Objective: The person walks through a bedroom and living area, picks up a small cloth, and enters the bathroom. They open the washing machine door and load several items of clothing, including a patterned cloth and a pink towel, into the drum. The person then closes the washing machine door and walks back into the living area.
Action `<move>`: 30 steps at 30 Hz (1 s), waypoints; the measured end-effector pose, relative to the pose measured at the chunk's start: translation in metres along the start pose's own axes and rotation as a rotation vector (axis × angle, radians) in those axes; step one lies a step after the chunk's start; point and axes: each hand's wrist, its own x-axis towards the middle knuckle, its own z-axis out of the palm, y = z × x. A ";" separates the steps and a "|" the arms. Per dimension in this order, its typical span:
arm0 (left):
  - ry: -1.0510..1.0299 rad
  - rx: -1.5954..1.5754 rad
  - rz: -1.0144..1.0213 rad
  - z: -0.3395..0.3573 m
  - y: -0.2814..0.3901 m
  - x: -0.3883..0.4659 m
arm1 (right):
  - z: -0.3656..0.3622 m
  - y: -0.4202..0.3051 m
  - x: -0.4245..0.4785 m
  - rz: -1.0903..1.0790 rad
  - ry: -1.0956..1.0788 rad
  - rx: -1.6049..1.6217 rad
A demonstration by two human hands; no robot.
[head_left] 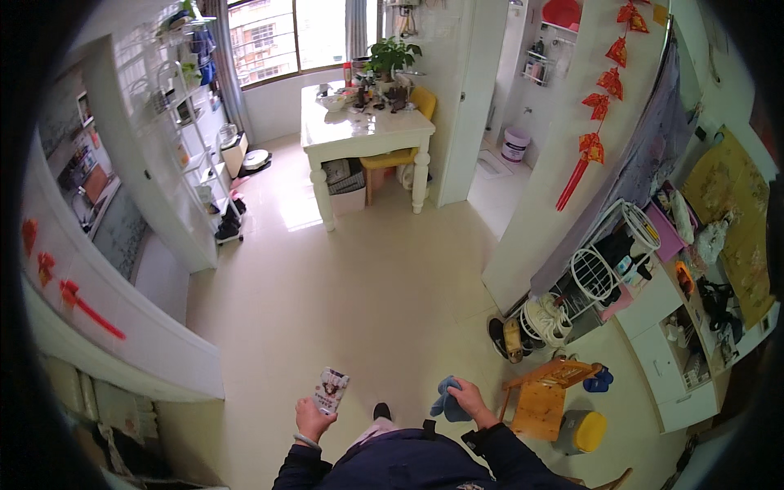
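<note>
My left hand is closed around the lower end of a flat, phone-sized printed object. A dark-haired figure and some writing show on its pale face; whether it is a phone case or a packet I cannot tell. Bunched in my right hand is a blue-grey cloth, part of it hanging past my fingers. Both hands are held in front of my body, well apart, above the tiled floor. One dark shoe shows between them.
To my right stand a wooden chair, a grey stool with a yellow top and a rack with shoes. A white table bearing a plant and clutter is ahead. Shelves line the left wall, near a robot vacuum.
</note>
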 end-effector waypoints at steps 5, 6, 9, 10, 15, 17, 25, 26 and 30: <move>0.026 0.019 0.038 -0.024 0.027 0.111 | 0.000 -0.045 0.092 0.037 0.106 0.056; 0.033 0.013 0.048 -0.026 0.034 0.130 | 0.000 -0.049 0.105 0.041 0.110 0.072; 0.053 0.005 0.088 -0.025 0.051 0.191 | 0.003 -0.056 0.159 0.047 0.116 0.101; 0.056 0.002 0.102 -0.021 0.055 0.210 | 0.002 -0.054 0.177 0.061 0.111 0.091; 0.084 -0.044 0.096 -0.012 0.105 0.302 | -0.009 -0.046 0.288 0.063 0.101 0.048; 0.158 -0.052 0.116 -0.008 0.122 0.337 | -0.016 -0.051 0.339 0.059 0.088 0.051; 0.073 -0.019 0.028 -0.023 0.203 0.475 | -0.079 -0.130 0.543 0.006 0.064 0.033; 0.095 -0.035 0.020 -0.024 0.213 0.490 | -0.084 -0.145 0.562 0.011 0.053 0.033; 0.113 -0.069 0.022 -0.027 0.253 0.559 | -0.101 -0.160 0.639 -0.033 0.059 -0.012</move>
